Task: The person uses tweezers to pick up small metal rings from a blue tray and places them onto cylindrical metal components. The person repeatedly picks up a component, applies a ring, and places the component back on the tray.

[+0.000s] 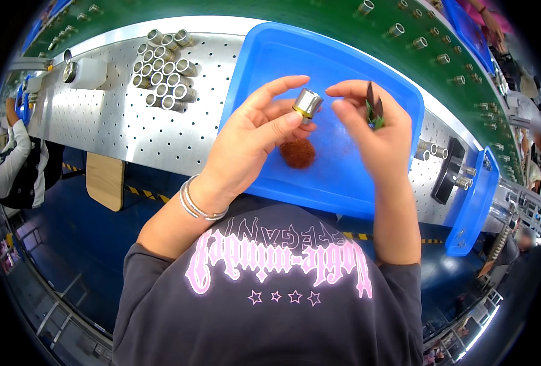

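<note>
My left hand (259, 125) grips a short shiny metal cylinder (308, 104) with a yellow band near its lower end, thumb and fingers round its sides. To its right, my right hand (377, 125) is curled, its thumb and index finger near the cylinder but apart from it. Tucked in that palm is a small tool with two dark pointed blades (373, 99) and green parts; its exact kind is hard to tell. Both hands are over a blue tray (270, 55). On the tray floor, below the cylinder, lies a reddish-brown heap (298, 154), loose and fine-looking.
Several metal cylinders (163, 70) stand grouped on the perforated metal table (185, 137) at left, near a white container (90, 73). More sit right of the tray, beside a black holder (448, 171) and another blue tray (473, 204). A green conveyor (337, 15) carries cylinders behind.
</note>
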A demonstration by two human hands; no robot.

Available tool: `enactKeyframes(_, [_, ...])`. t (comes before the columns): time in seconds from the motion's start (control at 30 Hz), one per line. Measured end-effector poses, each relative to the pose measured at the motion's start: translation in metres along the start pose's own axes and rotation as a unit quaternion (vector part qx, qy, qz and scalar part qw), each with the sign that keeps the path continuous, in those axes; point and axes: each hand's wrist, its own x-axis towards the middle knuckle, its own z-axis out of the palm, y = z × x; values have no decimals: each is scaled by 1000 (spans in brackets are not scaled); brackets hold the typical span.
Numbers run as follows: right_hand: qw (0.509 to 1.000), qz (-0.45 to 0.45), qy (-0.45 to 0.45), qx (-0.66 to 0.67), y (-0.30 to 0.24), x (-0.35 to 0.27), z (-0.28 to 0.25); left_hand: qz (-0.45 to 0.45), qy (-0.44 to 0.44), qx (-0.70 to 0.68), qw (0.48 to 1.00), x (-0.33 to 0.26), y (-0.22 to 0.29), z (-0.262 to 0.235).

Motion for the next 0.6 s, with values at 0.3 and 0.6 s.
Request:
enactKeyframes(0.3, [998,-1,-49,36,1,-9,-4,17,-5,7,1000,2,-7,6])
enactKeyframes(0.6, [980,83,-57,170,12,-21,-7,-24,-4,-46,999,4,-13,5])
